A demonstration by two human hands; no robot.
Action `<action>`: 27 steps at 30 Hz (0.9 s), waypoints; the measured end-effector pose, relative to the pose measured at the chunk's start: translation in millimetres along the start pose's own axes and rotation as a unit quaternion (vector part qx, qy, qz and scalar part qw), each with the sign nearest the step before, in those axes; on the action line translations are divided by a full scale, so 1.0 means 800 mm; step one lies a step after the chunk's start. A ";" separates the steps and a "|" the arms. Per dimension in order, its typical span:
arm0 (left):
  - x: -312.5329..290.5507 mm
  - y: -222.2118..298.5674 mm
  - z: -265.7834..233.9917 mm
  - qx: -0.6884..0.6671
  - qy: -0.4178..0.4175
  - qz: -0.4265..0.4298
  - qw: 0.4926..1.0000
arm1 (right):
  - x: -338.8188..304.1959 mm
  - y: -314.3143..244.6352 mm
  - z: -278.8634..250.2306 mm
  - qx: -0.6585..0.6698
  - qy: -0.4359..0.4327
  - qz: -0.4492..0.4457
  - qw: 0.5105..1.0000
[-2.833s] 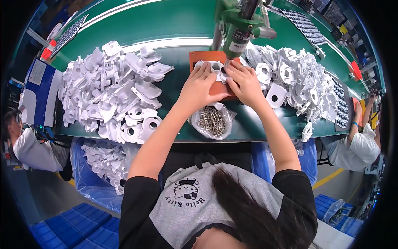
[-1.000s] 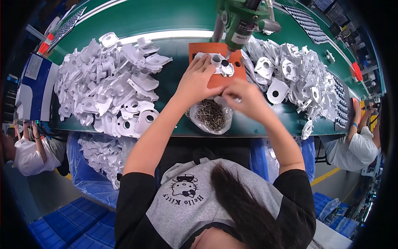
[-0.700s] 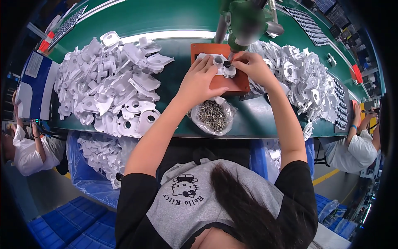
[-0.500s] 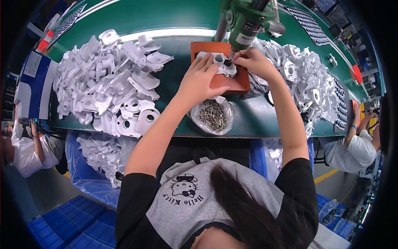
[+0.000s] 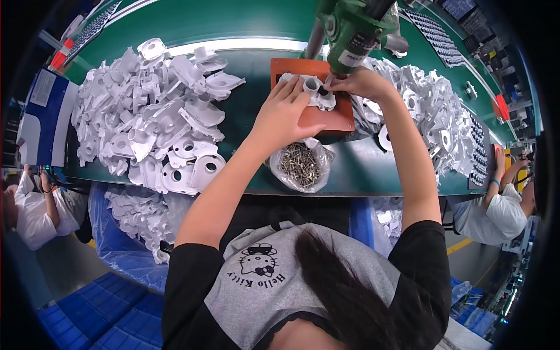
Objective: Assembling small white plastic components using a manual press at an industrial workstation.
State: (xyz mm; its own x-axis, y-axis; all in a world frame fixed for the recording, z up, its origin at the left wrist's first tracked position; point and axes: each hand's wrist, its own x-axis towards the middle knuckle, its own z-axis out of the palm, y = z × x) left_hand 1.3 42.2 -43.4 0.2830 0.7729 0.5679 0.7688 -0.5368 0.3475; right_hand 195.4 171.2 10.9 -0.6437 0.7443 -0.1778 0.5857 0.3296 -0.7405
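A white plastic part (image 5: 322, 104) with a round collar and a small black piece lies on the orange plate (image 5: 335, 123). My left hand (image 5: 283, 115) rests over the part's left side, fingers stretched out flat and thumb spread onto the plate. At the part's far right side, my right hand (image 5: 366, 84) has its fingertips pinched together close to the black piece, below the tip of the green press (image 5: 354, 44). Whatever is in that pinch is too small and covered to make out. Just nearer than the plate sits a clear bag of small metal screws or pins (image 5: 300, 166).
Heaps of white plastic parts lie at the left (image 5: 137, 116) and the right (image 5: 434, 111) of the bench. A blue bin (image 5: 125, 256) lined with plastic stands below the left edge. Other people sit at both sides. Trays of small dark pieces (image 5: 481, 149) lie at right.
My right hand has moved slightly right, its fingers staying by the black piece. My left hand still lies on the part. The whole view has shifted a little.
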 end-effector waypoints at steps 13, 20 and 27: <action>-0.004 -0.005 -0.003 -0.004 -0.001 -0.011 1.000 | 0.089 0.041 -0.156 0.149 0.048 -0.153 0.976; 0.017 0.020 0.017 -0.033 -0.018 0.016 0.999 | 0.107 -0.018 -0.470 0.198 0.415 -0.148 0.876; 0.002 -0.003 -0.005 0.021 -0.024 -0.002 0.999 | -0.125 -0.145 -0.221 0.157 0.460 -0.250 0.838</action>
State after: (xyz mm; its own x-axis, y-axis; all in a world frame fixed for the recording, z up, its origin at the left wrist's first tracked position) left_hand -2.4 43.6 -40.2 0.3059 0.7906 0.5305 0.7931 -0.5198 0.3175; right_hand 278.9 161.2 228.8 -0.0341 0.7391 0.6727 0.1053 0.6720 -0.7330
